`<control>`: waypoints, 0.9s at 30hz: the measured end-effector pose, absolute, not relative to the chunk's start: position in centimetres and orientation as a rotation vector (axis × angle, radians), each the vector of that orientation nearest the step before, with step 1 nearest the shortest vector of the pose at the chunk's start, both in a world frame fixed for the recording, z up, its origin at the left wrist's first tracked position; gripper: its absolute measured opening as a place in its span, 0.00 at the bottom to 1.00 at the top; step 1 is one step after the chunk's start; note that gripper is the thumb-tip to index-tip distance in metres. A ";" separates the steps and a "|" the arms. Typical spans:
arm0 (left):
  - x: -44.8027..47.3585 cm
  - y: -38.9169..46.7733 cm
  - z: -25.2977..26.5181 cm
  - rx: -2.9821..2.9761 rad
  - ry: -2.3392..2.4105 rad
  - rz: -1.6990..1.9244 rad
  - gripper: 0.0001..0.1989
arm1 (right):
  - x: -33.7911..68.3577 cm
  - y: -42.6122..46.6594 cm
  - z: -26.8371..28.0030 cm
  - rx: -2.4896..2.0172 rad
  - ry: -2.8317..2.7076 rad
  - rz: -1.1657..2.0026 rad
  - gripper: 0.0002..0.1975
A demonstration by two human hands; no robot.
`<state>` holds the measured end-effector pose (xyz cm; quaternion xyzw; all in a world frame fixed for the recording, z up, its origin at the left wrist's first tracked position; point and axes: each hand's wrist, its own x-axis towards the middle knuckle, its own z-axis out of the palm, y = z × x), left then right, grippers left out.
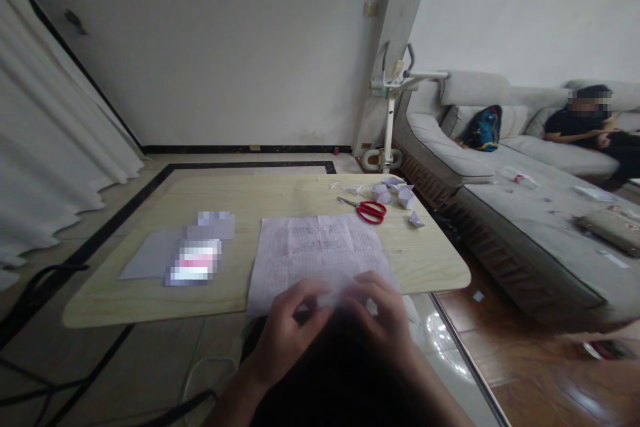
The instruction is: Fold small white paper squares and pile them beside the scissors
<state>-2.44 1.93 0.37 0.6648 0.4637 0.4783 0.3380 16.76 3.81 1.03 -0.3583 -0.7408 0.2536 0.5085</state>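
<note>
Close to the table's near edge, my left hand [293,320] and my right hand [384,312] are together, fingers bent and blurred by motion. Between their fingertips is a small pale piece of paper [338,288], too smeared to show its shape. A large sheet of lined paper [320,247] with writing lies flat beneath and beyond the hands, its near edge reaching over the table edge. Past the sheet's far right corner rest red-handled scissors [371,211], blades pointing left. Several folded paper pieces [406,197] sit at the far right, with a smaller folded piece [416,219] nearer.
On the left of the wooden table [240,293] are a white sheet [145,257] and a lit, pixelated phone-like object [195,261]. Tiny paper scraps [334,185] lie near the far edge. A grey sofa [525,213] stands right, where a person [575,123] sits.
</note>
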 end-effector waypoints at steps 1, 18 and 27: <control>-2.4 2.0 0.6 1.792 1.189 1.269 0.08 | 16.8 3.8 1.1 -0.854 -1.789 0.598 0.04; -2.6 1.4 1.8 1.912 1.219 1.386 0.06 | 16.9 3.2 2.7 -0.768 -1.825 0.605 0.07; -2.4 1.1 2.2 1.929 1.204 1.406 0.07 | 16.7 2.9 2.5 -0.748 -1.753 0.612 0.09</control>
